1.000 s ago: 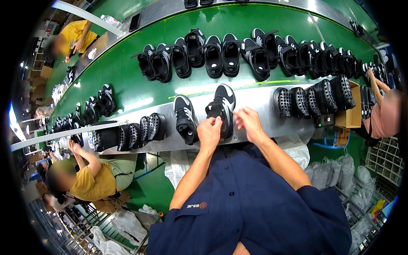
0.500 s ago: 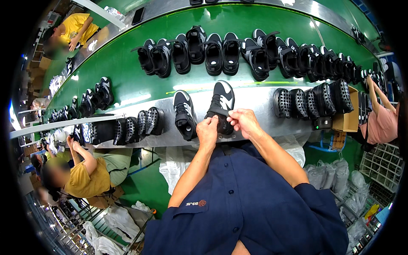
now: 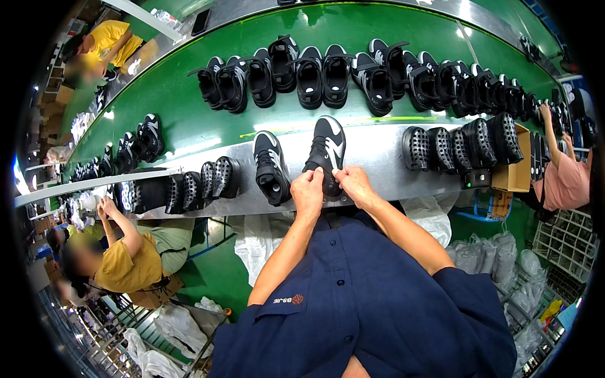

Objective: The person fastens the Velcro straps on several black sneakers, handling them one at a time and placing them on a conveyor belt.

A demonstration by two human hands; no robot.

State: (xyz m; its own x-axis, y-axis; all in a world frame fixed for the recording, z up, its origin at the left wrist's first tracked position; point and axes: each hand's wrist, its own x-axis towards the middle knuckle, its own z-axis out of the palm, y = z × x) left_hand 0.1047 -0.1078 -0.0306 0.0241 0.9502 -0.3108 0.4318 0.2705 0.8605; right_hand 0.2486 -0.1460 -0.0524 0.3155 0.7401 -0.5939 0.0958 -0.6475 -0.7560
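Far left, a co-worker in a yellow shirt point(image 3: 129, 264) sits below the steel ledge point(image 3: 378, 154), hands up near a row of black soles point(image 3: 189, 189) stood on edge. Next along, a black-and-white sneaker point(image 3: 271, 167) lies on the ledge, toe pointing away, just left of the action. Centre: left hand point(image 3: 307, 192) and right hand point(image 3: 355, 184) both pinch the heel end of a second black-and-white shoe point(image 3: 328, 148), fingers closed on it, thumbs nearly touching. That shoe sits on the ledge w/ its toe toward the green belt point(image 3: 189, 120). Behind, black shoes point(image 3: 315, 72) line the belt. Right: more perforated soles point(image 3: 463, 142), then a cardboard box point(image 3: 513, 173), and a person in pink point(image 3: 561, 179) at the edge.
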